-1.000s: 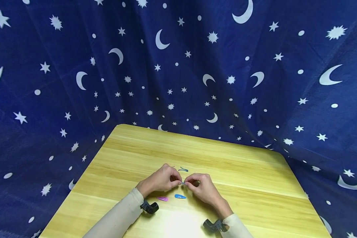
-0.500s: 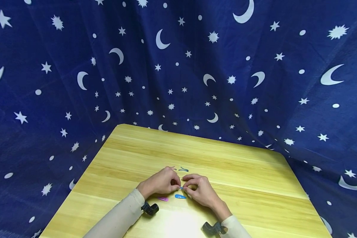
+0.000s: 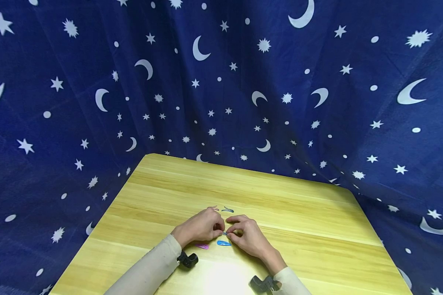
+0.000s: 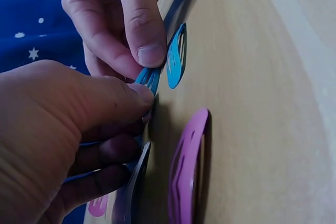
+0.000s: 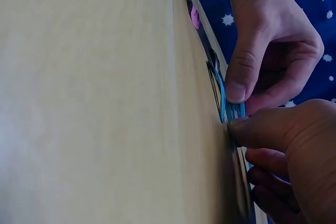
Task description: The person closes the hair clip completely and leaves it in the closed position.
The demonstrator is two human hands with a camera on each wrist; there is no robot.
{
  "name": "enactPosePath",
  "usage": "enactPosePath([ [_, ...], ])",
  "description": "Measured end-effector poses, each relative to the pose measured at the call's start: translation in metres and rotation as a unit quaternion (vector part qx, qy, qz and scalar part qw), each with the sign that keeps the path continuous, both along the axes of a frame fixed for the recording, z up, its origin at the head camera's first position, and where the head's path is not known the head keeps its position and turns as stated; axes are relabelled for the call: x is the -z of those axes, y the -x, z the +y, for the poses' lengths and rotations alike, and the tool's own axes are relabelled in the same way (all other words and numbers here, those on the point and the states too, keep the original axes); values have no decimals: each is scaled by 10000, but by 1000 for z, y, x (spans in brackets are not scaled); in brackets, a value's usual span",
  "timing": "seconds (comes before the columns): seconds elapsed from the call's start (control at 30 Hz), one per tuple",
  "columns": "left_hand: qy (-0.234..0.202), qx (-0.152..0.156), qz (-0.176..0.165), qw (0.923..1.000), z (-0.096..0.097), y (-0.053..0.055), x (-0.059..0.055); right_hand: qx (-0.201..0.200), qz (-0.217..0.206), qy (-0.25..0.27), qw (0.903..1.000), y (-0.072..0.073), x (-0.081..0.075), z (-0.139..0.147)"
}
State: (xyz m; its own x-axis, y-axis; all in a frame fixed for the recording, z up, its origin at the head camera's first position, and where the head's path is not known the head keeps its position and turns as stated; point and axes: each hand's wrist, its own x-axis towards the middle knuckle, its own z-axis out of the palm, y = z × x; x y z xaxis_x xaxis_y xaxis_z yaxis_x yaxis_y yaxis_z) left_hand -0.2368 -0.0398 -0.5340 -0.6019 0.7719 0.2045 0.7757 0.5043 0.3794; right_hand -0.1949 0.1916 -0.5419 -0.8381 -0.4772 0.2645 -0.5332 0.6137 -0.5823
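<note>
My left hand (image 3: 203, 224) and right hand (image 3: 250, 237) meet low over the table, pinching a small blue snap hair clip (image 4: 149, 79) between thumbs and fingers, one hand at each end. Fingertips hide much of this clip. Nearer to me lies another blue snap clip (image 3: 223, 243), flat on the wood. Beside the left wrist is a pink-purple snap clip (image 3: 202, 246), partly covered by the hand in the head view. Beyond the hands rest a dark blue-green clip (image 3: 227, 209) with its parts spread and a pink clip (image 3: 215, 208).
The wooden table (image 3: 299, 213) has light grain and rounded far corners. A dark blue curtain (image 3: 221, 82) with moons and stars hangs behind it and along both sides. Under the left fingers, a dark greyish clip (image 4: 136, 182) shows in the left wrist view.
Both hands have come slightly nearer to me with the blue clip, which stays pinched between them. The far pink clip shows more now. In the last half second little has moved.
</note>
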Motion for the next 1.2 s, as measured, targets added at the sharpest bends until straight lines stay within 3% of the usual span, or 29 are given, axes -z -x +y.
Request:
enactPosePath([
  [0.27,-320,-159,-138,9993,-5,1,1,35,205,12,9998,0,0,1],
  [0.57,-914,-312,-442,9943,-18,4,-4,385,530,361,9972,5,-9,3],
  [1.0,-1469,-830,-416,9848,-38,10,-14,631,522,607,9948,25,-21,-3],
  [1.2,-1667,-1176,-199,9788,-44,15,-14,632,348,665,9952,37,-24,-8],
])
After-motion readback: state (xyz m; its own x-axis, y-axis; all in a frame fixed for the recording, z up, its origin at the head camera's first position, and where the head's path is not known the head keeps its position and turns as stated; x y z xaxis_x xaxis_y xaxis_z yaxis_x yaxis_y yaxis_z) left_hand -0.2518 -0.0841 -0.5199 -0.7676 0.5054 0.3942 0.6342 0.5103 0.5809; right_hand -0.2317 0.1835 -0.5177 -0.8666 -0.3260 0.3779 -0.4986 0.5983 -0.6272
